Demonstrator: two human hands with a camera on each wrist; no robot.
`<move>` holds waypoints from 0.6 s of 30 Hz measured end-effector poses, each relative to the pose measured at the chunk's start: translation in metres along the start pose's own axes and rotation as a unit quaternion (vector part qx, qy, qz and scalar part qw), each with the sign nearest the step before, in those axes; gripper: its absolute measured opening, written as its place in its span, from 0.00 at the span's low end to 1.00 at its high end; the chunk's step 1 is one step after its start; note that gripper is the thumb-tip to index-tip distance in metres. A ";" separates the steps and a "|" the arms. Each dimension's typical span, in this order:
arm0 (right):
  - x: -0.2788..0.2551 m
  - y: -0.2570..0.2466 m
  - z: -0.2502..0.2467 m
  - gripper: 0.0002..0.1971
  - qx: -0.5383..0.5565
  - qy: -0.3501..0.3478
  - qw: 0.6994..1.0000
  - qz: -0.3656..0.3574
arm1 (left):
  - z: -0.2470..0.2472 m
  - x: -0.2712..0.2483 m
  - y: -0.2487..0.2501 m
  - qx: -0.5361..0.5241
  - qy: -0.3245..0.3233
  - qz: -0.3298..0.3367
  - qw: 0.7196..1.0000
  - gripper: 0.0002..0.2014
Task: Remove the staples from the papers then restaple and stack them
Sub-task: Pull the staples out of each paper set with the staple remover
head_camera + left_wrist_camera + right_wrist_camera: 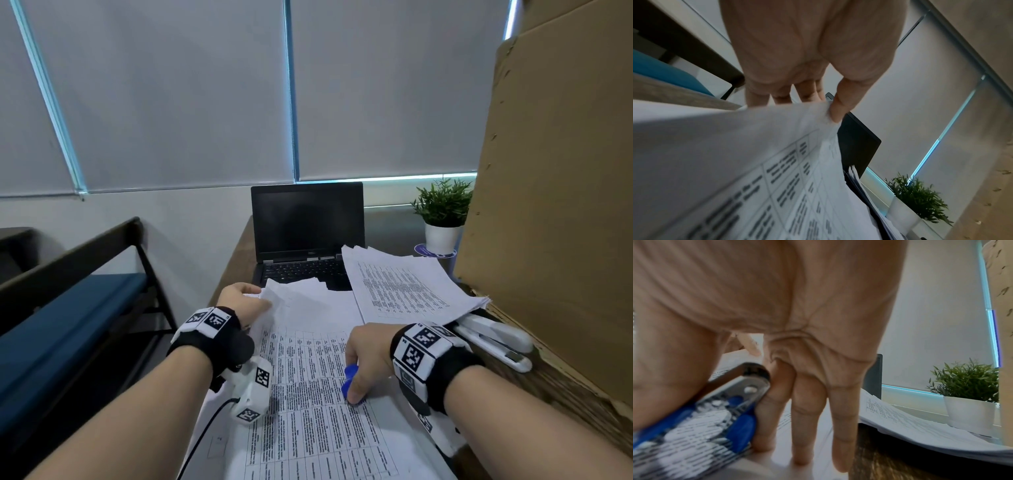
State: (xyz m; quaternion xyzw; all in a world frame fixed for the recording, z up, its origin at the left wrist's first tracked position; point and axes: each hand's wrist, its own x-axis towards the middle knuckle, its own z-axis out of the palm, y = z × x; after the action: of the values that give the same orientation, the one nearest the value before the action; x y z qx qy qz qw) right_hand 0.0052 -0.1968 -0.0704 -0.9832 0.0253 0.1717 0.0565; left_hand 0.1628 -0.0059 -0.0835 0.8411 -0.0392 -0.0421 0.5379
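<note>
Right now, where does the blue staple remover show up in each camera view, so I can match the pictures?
Head: the blue staple remover sits lower centre, gripped by the right hand on the printed papers.
Left wrist: not in view.
Right wrist: lower left, blue and metal, against the fingers.
Shared landmark: the potted plant, at the right in all three views.

head: looks forward and down from above the desk point(236, 253), well back, taking in both forearms.
left wrist: close under the palm, facing along the fingers point(781, 95).
right wrist: likewise close, low over the papers point(920, 428).
shared: laptop point(306, 226), plant point(443, 200).
</note>
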 end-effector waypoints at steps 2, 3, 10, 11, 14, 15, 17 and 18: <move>-0.001 0.001 0.001 0.27 0.006 0.003 1.000 0.000 | 0.004 -0.005 0.001 -0.014 0.024 0.037 0.999 0.07; -0.003 0.001 0.001 0.27 0.009 0.005 1.000 0.000 | 0.006 -0.008 0.003 -0.021 0.038 0.051 0.998 0.08; -0.008 0.005 0.005 0.26 0.023 0.013 1.000 -0.005 | 0.006 -0.032 0.017 -0.069 -0.096 -0.031 0.993 0.36; -0.008 0.005 0.005 0.26 0.026 0.012 1.000 -0.005 | 0.005 -0.039 0.021 -0.058 -0.129 -0.028 0.990 0.31; -0.008 0.006 0.006 0.27 0.037 0.014 0.999 -0.005 | 0.004 -0.045 0.024 0.011 -0.160 0.020 0.987 0.14; -0.009 0.006 0.007 0.27 0.039 0.016 0.999 -0.004 | 0.004 -0.046 0.025 0.019 -0.160 0.030 0.986 0.12; -0.009 0.008 0.007 0.27 0.046 0.018 0.999 -0.003 | 0.002 -0.048 0.028 0.019 -0.163 0.041 0.986 0.11; -0.009 0.009 0.008 0.27 0.050 0.020 0.999 -0.002 | 0.000 -0.049 0.029 0.020 -0.162 0.043 0.986 0.11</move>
State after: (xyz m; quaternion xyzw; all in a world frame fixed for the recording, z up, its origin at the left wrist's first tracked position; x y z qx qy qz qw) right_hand -0.0065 -0.2043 -0.0753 -0.9824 0.0327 0.1502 0.1057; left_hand 0.1139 -0.0123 -0.0562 0.8311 -0.1627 -0.1542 0.5090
